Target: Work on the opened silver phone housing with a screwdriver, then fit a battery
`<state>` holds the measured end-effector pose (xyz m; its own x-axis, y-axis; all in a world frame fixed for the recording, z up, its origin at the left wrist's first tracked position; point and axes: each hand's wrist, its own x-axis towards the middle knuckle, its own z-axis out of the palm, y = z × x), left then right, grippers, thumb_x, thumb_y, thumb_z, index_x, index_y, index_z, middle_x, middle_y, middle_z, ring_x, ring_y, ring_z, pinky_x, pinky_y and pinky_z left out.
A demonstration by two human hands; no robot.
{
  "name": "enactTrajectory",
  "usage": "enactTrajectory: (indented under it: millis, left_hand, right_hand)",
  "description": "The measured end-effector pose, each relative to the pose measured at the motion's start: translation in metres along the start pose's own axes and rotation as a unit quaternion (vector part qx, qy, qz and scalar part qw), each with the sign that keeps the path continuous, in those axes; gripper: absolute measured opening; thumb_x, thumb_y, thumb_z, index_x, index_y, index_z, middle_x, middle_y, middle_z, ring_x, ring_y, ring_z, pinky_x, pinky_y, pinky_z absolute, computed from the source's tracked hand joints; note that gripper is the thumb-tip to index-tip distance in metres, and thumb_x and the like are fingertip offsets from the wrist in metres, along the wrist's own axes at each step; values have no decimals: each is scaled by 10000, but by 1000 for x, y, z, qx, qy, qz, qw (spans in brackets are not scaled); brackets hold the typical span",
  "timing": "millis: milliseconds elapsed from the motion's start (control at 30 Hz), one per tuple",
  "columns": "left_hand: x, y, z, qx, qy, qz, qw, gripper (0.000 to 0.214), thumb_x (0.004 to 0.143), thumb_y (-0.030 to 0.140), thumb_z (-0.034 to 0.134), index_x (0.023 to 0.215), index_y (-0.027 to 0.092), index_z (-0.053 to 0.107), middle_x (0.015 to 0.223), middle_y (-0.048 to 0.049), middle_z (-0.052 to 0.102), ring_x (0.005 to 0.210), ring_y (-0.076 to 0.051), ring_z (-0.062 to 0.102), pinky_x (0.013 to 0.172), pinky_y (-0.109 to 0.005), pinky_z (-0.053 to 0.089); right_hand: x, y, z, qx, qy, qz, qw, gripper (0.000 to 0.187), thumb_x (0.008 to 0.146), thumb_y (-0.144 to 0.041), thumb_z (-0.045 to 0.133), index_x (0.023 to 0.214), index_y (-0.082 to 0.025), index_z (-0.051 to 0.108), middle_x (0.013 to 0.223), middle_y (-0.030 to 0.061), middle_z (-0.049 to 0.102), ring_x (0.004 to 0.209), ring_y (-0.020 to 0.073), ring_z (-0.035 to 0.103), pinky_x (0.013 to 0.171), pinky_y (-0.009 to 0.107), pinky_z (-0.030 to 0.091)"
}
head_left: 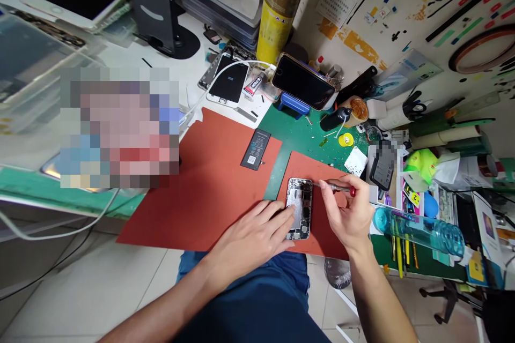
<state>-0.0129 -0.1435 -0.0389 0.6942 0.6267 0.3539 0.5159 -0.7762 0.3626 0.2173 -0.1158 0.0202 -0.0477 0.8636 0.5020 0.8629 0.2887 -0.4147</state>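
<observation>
An opened phone body (300, 201) with its insides showing lies on a small red mat (317, 171) near the bench's front edge. My left hand (251, 238) rests on the phone's left side, fingers stretched flat and pressing it down. My right hand (348, 214) pinches a thin screwdriver (336, 187) with a red end, its tip touching the phone's upper right edge. A black phone battery (256, 149) lies apart on the large red mat (205, 187).
A dark phone (303, 82) leans on a blue stand, a white phone (229, 83) with a cable lies behind. A yellow spray can (281, 5), a black monitor base (161, 16), a blue bottle (418, 228) and crowded tools stand at the right.
</observation>
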Motion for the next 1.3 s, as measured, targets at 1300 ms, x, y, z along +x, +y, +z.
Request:
enactTrajectory:
  millis: [1300]
  left_hand:
    - [0, -1, -1, 1, -12, 4, 1000, 515, 1080, 475, 635, 1400, 72, 648, 1381, -129, 732, 1209, -318, 627, 1032, -466, 485]
  right_hand:
    - [3, 2, 0, -81, 12, -72, 994, 171, 1015, -283, 783, 1062, -218, 632, 791, -13, 761, 603, 127, 724, 604, 232, 573]
